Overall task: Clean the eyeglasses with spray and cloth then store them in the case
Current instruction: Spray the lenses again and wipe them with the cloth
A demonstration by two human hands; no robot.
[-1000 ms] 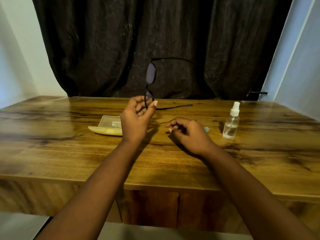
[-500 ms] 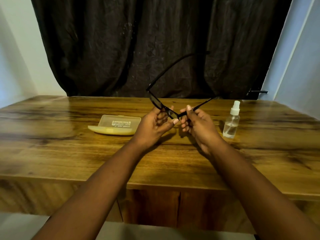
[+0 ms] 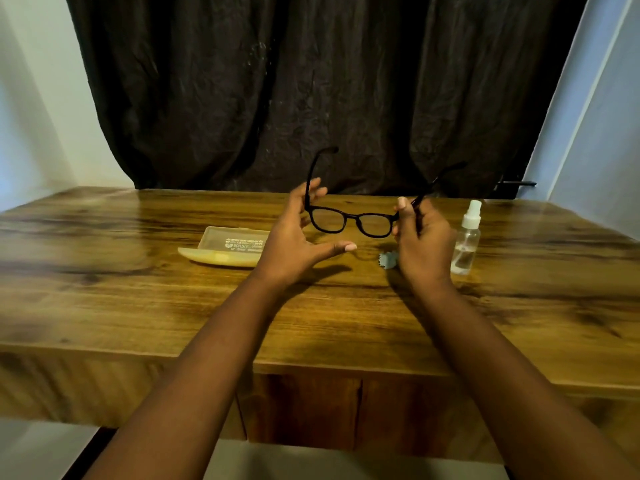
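Observation:
Black-framed eyeglasses (image 3: 349, 223) hang above the wooden table (image 3: 138, 306), temples unfolded and pointing away from me. My right hand (image 3: 420, 240) pinches the frame at its right hinge. My left hand (image 3: 298, 237) is spread beside the left hinge, fingers against the temple and thumb held well apart. A pale yellow glasses case (image 3: 227, 249) lies open on the table left of my hands. A small blue-grey cloth (image 3: 388, 260) peeks out under my right hand. The clear spray bottle (image 3: 467, 237) with a white nozzle stands upright just right of that hand.
A dark curtain (image 3: 311, 91) hangs behind the table's far edge. Pale walls stand on both sides, and a black handle (image 3: 516, 183) sticks out at the back right. The table's near edge runs below my forearms.
The glasses have turned from edge-on to level with the lenses facing me. My right hand rose from the table and took the right hinge. My left hand has loosened and spread.

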